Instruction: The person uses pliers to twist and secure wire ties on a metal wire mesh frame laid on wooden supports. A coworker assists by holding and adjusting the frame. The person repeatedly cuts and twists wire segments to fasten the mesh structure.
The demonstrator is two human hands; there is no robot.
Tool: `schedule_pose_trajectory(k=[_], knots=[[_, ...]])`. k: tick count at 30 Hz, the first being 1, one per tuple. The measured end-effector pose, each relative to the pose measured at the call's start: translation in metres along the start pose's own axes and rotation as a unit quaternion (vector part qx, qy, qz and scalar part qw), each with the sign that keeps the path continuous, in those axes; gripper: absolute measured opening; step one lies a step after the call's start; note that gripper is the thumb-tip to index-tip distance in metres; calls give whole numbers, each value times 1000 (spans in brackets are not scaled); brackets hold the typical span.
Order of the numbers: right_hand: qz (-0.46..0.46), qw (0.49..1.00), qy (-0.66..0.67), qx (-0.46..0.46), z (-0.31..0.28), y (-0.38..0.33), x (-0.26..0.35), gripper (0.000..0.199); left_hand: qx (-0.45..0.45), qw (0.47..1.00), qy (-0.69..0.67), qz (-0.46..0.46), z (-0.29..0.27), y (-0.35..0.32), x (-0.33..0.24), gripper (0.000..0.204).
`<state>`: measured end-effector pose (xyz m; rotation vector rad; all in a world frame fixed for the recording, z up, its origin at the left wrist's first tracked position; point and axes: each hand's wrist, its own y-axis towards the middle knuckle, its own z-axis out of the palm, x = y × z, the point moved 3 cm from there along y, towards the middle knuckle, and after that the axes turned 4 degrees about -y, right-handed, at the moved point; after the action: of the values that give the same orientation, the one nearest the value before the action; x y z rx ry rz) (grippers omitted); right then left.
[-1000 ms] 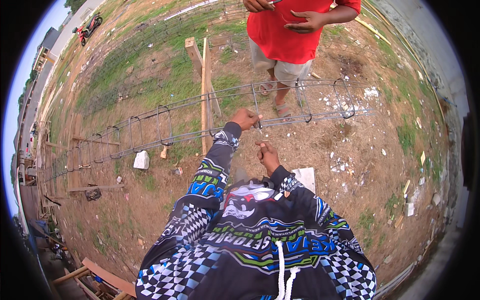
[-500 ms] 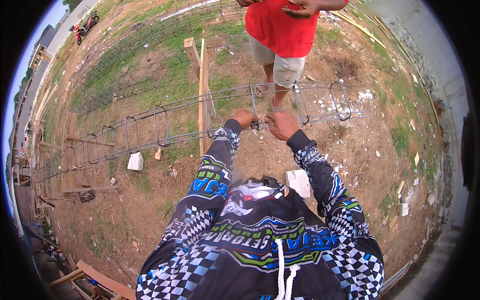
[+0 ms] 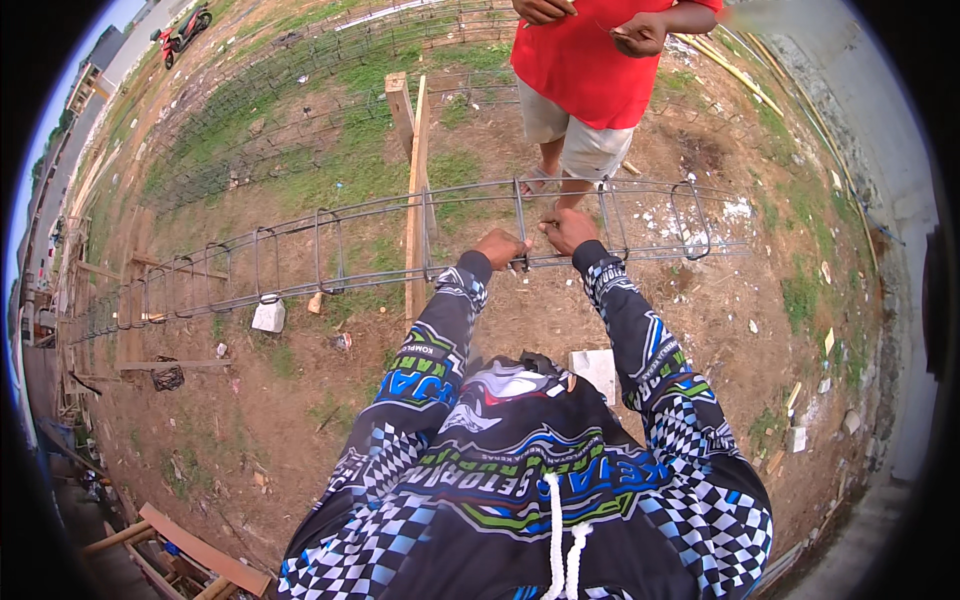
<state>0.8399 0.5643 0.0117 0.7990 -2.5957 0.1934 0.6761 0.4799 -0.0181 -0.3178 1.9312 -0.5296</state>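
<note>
Right hand (image 3: 568,230) risen to rebar cage (image 3: 330,250), gripping bar beside closed left hand (image 3: 500,248).

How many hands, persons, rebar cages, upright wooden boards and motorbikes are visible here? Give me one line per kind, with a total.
Hands: 4 (wearer's left hand, right hand; other person's two)
Persons: 2 (wearer; person in red shirt)
Rebar cage at the hands: 1
Upright wooden boards: 2
Motorbike: 1
Total: 10
</note>
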Motion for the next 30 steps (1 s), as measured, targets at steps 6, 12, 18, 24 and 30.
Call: schedule_pose_trajectory(k=[6,12,18,24,30], knots=[[115,899,-125,403,67,42,-22,47,18,998,-63,3,-1,-10,-2,43],[14,897,-217,384,94,59,-69,57,24,998,-15,56,6,8,-2,43],[-139,973,-15,-185,4,-22,20,15,-26,996,25,87,5,9,17,45],[-152,979,28,-135,37,-119,46,32,12,995,57,84,0,5,5,51],[-139,983,-85,-82,68,-90,37,47,42,991,98,77,-6,18,3,48]])
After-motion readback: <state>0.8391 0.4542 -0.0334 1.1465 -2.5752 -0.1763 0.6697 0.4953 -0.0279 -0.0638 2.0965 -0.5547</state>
